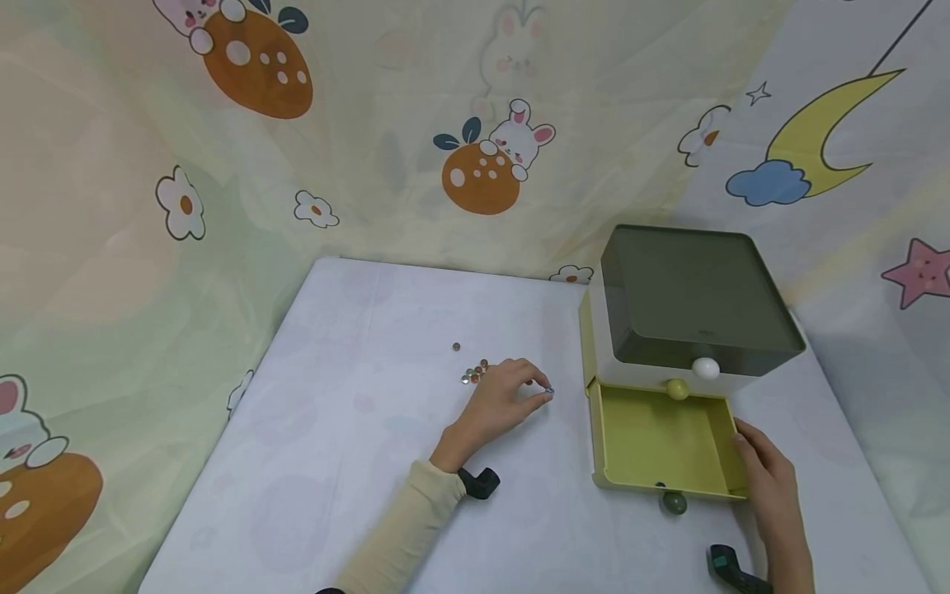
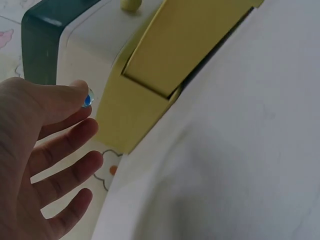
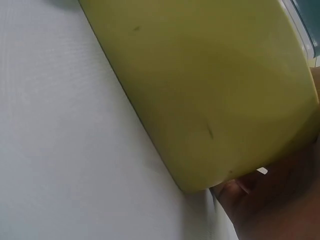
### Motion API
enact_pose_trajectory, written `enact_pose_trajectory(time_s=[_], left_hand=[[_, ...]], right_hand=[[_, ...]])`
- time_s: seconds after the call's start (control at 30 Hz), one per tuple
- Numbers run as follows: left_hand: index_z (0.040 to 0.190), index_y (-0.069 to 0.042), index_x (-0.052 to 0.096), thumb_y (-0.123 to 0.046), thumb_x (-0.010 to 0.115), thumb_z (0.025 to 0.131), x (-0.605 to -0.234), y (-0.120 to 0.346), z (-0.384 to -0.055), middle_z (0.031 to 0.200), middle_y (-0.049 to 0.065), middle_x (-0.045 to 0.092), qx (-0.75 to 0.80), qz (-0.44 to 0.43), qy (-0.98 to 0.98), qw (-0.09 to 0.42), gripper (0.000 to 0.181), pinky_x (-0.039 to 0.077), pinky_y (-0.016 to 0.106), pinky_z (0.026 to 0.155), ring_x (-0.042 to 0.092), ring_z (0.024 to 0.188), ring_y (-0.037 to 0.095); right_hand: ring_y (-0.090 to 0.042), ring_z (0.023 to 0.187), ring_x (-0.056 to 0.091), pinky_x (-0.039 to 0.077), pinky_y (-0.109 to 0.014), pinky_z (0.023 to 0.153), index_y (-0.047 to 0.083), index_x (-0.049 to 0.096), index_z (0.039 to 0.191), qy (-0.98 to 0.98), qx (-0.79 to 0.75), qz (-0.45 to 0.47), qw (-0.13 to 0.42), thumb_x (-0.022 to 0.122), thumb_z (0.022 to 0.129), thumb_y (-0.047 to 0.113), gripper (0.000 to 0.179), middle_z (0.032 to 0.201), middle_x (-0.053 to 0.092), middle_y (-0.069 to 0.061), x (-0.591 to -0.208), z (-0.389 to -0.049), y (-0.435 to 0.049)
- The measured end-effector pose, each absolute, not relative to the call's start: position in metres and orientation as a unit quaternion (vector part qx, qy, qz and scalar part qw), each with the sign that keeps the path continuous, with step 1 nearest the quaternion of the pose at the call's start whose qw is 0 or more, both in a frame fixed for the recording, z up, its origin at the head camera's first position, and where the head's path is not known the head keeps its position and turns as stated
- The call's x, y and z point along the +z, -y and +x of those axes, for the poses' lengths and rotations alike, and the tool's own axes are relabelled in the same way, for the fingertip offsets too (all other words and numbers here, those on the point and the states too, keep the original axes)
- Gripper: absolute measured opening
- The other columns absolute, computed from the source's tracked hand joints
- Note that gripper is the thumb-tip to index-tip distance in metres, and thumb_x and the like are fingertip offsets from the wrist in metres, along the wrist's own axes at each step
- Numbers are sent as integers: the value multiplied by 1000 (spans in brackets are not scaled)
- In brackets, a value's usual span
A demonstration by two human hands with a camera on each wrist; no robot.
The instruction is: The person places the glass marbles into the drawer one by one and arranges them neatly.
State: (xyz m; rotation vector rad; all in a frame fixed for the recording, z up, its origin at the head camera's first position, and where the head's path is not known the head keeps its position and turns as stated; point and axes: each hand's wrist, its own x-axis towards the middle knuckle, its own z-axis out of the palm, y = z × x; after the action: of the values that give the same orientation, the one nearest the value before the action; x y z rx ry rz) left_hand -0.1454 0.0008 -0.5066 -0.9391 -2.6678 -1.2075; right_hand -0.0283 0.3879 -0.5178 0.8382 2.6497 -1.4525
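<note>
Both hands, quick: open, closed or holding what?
Left hand: pinching a clear, blue-centred bead.
Right hand: at the right side of the yellow-green drawer; whether it grips cannot be told.

Standing here, I can read no word, number or brand name. On the dark top [image 1: 690, 285] of the drawer box [image 1: 653, 373], close to its front edge and behind the white knob [image 1: 706, 368], there is one small faint mark [image 1: 706, 332], which resembles lettering, but it is too small for me to tell the letters. In front of the same box, the black wrist device [image 1: 735, 571] bears a small greenish patch [image 1: 720, 561]; whether this is a label, I cannot tell.
</note>
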Motion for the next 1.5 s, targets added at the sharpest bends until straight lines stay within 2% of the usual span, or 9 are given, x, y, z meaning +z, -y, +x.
enact_pose_trajectory(time_s=[0.23,0.37,0.7,0.83,0.97,1.27,1.5], left_hand=[[109,-23,74,-31,73,99,-503,-16,-139,113,-9,74,-390,-331,859,19,13,50,24,90,66,105,12],[108,-24,74,-32,73,99,-505,-24,-138,110,-12,73,-385,-347,855,25,13,49,20,91,66,104,10],[109,-23,74,-31,74,98,-496,-44,-133,110,-12,73,-381,-387,839,40,14,47,15,91,68,104,9],[108,-23,74,-33,74,98,-491,-54,-130,108,-12,73,-366,-401,838,46,14,44,13,88,68,103,8],[107,-25,75,-34,75,98,-488,-63,-128,105,-10,74,-361,-411,836,47,13,40,12,83,69,98,11],[107,-23,77,-34,75,98,-491,-89,-128,105,-10,76,-341,-454,820,69,14,45,13,89,67,102,8],[107,-26,76,-36,73,98,-494,-105,-125,107,-14,73,-315,-459,828,61,14,41,8,91,59,103,2]], right_hand=[[-44,161,14,19,-66,126,8,27,165,-846,-458,272,34,29,112,50,67,173,20,-20,-511,-29,-389],[-45,161,12,21,-67,125,8,24,166,-841,-462,276,49,27,112,51,69,174,17,-19,-509,-30,-390],[-43,161,15,23,-64,126,12,25,166,-833,-466,295,51,30,111,54,70,175,16,-16,-512,-31,-392],[-41,161,15,24,-63,126,13,24,166,-827,-469,306,55,31,110,55,70,176,14,-14,-512,-32,-393],[-41,162,14,23,-63,126,13,24,166,-825,-472,307,56,31,110,55,70,176,14,-14,-512,-32,-393],[-39,163,10,19,-63,128,13,24,166,-819,-480,310,55,31,110,56,71,176,13,-13,-512,-32,-392],[-38,163,8,16,-63,128,13,24,166,-816,-486,307,57,32,109,57,72,176,11,-12,-513,-31,-393]])
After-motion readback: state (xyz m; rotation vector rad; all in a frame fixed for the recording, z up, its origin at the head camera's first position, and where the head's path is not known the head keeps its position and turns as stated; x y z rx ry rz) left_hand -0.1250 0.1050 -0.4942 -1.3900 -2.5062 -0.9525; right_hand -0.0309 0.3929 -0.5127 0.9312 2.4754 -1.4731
